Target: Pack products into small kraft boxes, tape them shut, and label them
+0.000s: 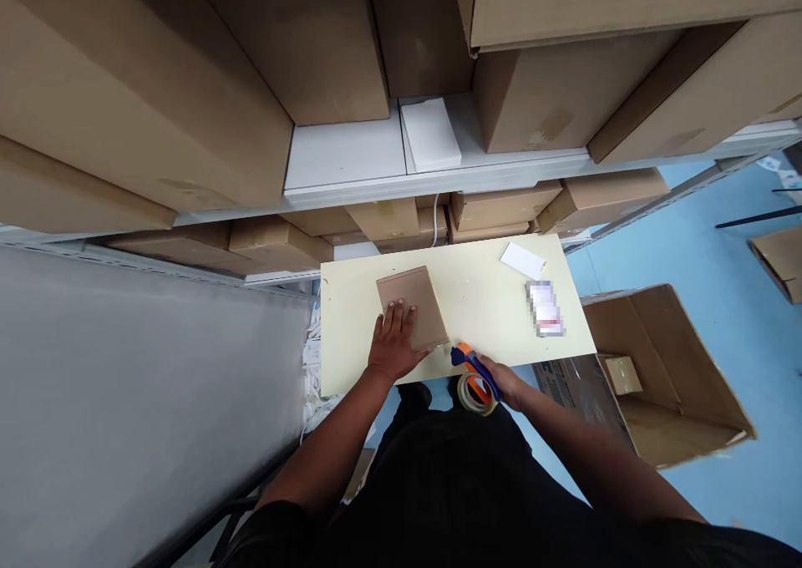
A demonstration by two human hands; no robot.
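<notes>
A small flat cardboard box lies on the pale yellow tabletop, turned at a slight angle. My left hand rests on its left part with the fingers spread. To the right of the box, by the table's front edge, my right hand is wrapped round the handle of an orange and blue tape dispenser. A roll of clear yellowish tape sits in the dispenser. The dispenser's head is close to the box's near right corner; I cannot tell if tape joins them.
On the table's right are a white card and a blurred-out item. Shelves with cardboard boxes rise behind, bearing a white stack. An open carton with a small box inside stands right. A grey wall bounds the left.
</notes>
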